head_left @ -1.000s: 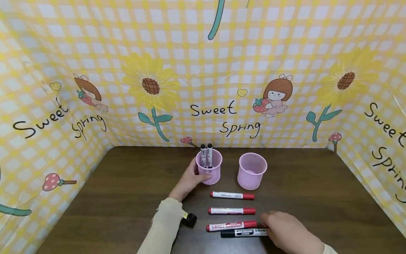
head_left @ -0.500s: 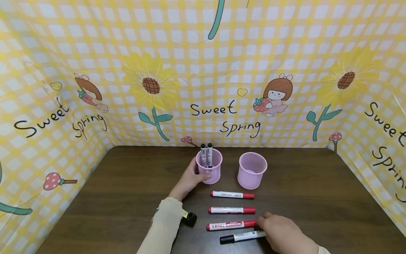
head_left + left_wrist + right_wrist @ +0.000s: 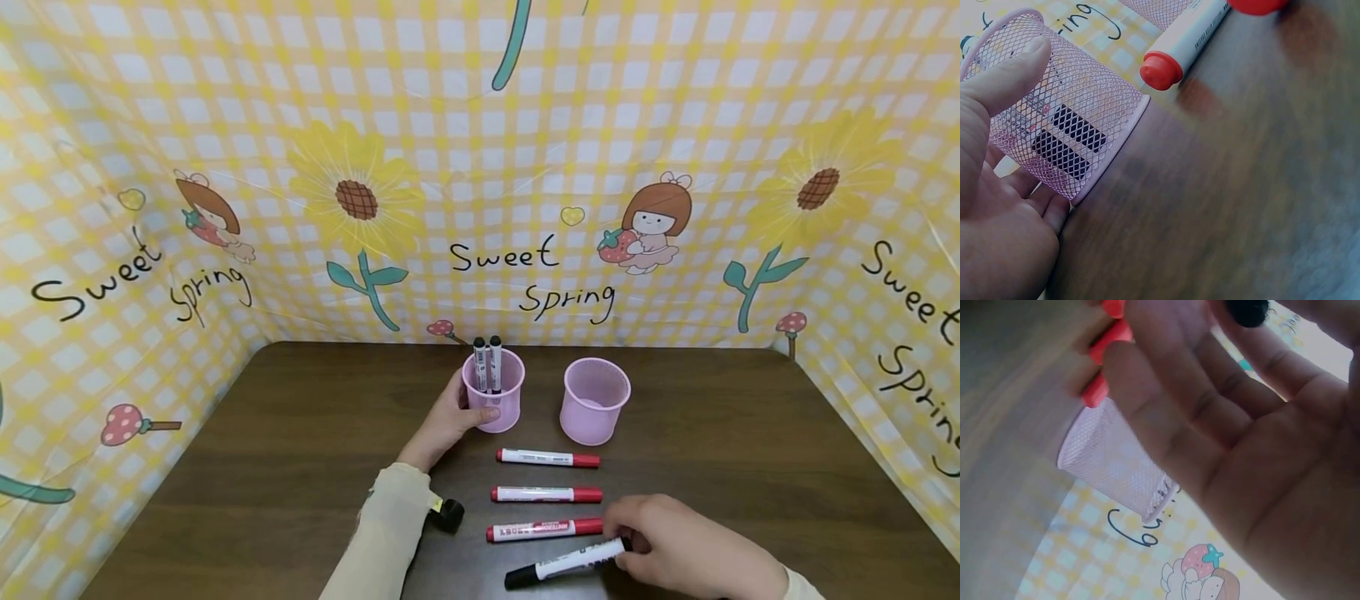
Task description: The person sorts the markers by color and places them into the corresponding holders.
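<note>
My left hand grips the left pink mesh pen cup from its left side, thumb across the front. Two black-capped markers stand in that cup; their dark ends show through the mesh in the left wrist view. At the front right, my right hand pinches one end of a black whiteboard marker, whose black cap points left and toward the front edge. Only the marker's dark end shows at the fingers in the right wrist view.
A second pink mesh cup stands right of the held one. Three red markers lie in a column before the cups: a far one, a middle one and a near one. Checked cloth walls the table's back and sides.
The black marker has swung from lying nearly level beside the near red marker to a slant, its cap shifted nearer and left. The left hand stays on its cup.
</note>
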Demonstrator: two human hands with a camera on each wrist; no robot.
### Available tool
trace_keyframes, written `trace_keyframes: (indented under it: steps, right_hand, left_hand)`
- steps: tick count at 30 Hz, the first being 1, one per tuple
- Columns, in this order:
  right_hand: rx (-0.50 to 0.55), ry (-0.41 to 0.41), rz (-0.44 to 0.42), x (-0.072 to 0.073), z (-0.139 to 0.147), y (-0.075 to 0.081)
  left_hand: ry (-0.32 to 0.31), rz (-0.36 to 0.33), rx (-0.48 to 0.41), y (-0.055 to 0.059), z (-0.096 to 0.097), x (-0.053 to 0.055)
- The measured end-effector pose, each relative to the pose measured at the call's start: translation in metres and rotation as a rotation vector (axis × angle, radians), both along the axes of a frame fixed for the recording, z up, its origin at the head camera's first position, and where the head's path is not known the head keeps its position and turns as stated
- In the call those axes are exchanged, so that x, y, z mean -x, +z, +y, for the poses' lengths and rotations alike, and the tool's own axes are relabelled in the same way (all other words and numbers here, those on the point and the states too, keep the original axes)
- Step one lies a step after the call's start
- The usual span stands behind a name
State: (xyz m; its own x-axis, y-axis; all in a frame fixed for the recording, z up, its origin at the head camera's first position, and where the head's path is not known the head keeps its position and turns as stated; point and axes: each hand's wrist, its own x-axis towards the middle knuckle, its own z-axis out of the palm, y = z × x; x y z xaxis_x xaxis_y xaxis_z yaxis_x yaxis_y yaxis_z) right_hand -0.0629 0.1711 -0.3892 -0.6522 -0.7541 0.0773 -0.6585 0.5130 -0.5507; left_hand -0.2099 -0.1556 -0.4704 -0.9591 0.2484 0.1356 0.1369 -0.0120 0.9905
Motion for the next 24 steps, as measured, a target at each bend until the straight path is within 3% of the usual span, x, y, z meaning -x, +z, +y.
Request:
trace_keyframes:
  steps: [14, 18, 24]
  right_hand:
    - [0.458, 0.108, -0.141, 0.006, 0.005, 0.037]
    - [0.554, 0.046, -0.122, 0.016, -0.003, 0.049]
    - [0.62, -0.139, -0.019, 0.039, -0.026, 0.062]
  left_hand:
    - [-0.017, 0.016, 0.005, 0.004, -0.001, 0.0]
    - [-0.024, 0.037, 0.005, 0.003, -0.002, -0.001]
    - [-0.037, 0.036, -0.014, 0.001, -0.002, -0.001]
